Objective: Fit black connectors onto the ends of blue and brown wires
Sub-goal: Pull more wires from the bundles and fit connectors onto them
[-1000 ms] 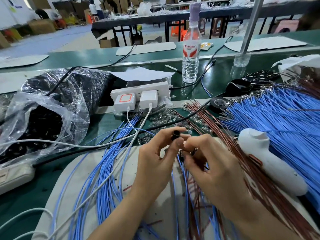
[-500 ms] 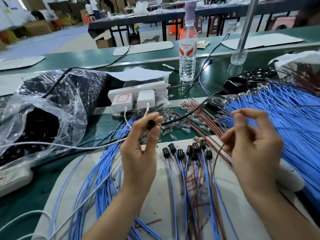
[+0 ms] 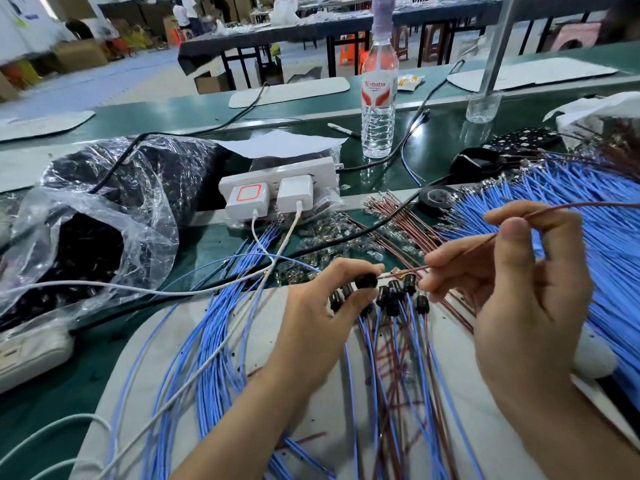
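My left hand (image 3: 322, 317) pinches a black connector (image 3: 365, 280) between thumb and forefinger, low over the white mat (image 3: 270, 341). My right hand (image 3: 519, 292) pinches a brown wire (image 3: 460, 252) whose metal tip points at that connector, almost touching it. Just below lie several finished wires with black connectors (image 3: 394, 296) on their ends. A big bundle of blue wires (image 3: 571, 216) spreads at the right, loose brown wires (image 3: 388, 220) lie beyond the hands, and more blue wires (image 3: 214, 334) run over the mat at the left.
A clear plastic bag of black connectors (image 3: 86, 237) sits at the left. A white power strip with chargers (image 3: 277, 192) stands behind the hands, a water bottle (image 3: 379, 98) further back. A black tape roll (image 3: 438, 197) and small glass bulbs (image 3: 332, 244) lie on the green bench.
My left hand came down and right with its connector. My right hand picked up a brown wire and brought its tip to the connector.
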Motion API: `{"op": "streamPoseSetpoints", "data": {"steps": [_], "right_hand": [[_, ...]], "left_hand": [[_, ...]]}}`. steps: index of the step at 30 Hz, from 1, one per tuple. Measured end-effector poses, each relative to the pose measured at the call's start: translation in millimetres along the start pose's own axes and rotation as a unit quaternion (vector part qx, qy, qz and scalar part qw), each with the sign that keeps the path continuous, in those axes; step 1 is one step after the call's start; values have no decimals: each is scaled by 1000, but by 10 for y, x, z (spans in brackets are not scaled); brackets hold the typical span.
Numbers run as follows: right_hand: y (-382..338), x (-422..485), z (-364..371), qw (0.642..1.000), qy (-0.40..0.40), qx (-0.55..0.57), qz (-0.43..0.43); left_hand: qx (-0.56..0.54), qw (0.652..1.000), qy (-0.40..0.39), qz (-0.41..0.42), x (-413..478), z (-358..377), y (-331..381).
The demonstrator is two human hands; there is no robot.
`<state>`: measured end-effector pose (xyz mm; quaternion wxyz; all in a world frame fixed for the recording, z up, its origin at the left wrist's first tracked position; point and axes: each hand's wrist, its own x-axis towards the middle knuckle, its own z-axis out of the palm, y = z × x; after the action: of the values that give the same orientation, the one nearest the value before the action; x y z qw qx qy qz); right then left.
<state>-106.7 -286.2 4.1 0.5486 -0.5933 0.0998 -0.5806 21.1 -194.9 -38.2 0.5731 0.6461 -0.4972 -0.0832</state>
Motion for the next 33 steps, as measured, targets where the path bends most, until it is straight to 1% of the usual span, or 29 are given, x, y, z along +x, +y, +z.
{"op": "streamPoseSetpoints", "data": {"steps": [5, 11, 19, 23, 28, 33], "right_hand": [[-12, -29, 18, 999, -39, -12, -9], [6, -30, 10, 998, -47, -35, -27], [30, -27, 9, 997, -63, -45, 7], [27, -18, -1, 997, -57, -51, 7], [48, -20, 7, 996, -67, -52, 19], [75, 2, -6, 997, -65, -43, 25]], "left_hand": [[9, 1000, -14, -4, -2, -8, 12], [12, 1000, -21, -11, -5, -25, 42], [43, 998, -38, 8, 4, -43, 36], [71, 996, -27, 54, 18, -36, 34], [90, 992, -34, 84, 13, -43, 16], [72, 995, 1, 63, 13, -31, -12]]}}
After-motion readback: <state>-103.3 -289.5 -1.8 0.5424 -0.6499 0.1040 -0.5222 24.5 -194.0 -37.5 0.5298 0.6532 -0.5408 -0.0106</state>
